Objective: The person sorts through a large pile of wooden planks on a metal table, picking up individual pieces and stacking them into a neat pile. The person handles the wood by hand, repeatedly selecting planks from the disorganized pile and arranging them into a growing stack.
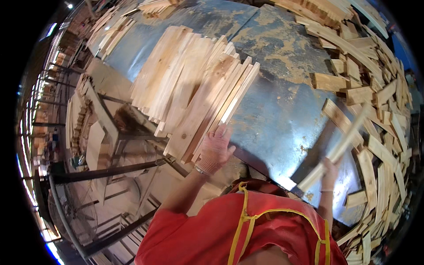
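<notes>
A row of pale wooden boards lies side by side on the metal table, with uneven ends. My left hand rests against the near end of the row's rightmost boards, fingers stretched forward and thumb out to the side. In my right hand is a narrow wooden strip, tilted over the table's right part and smeared by motion. The right fingers are closed around it near its lower end.
A heap of loose wood pieces covers the right side. More boards lie at the far left, and a stack stands at the back. Sawdust coats the table. Left are metal frames and a fan.
</notes>
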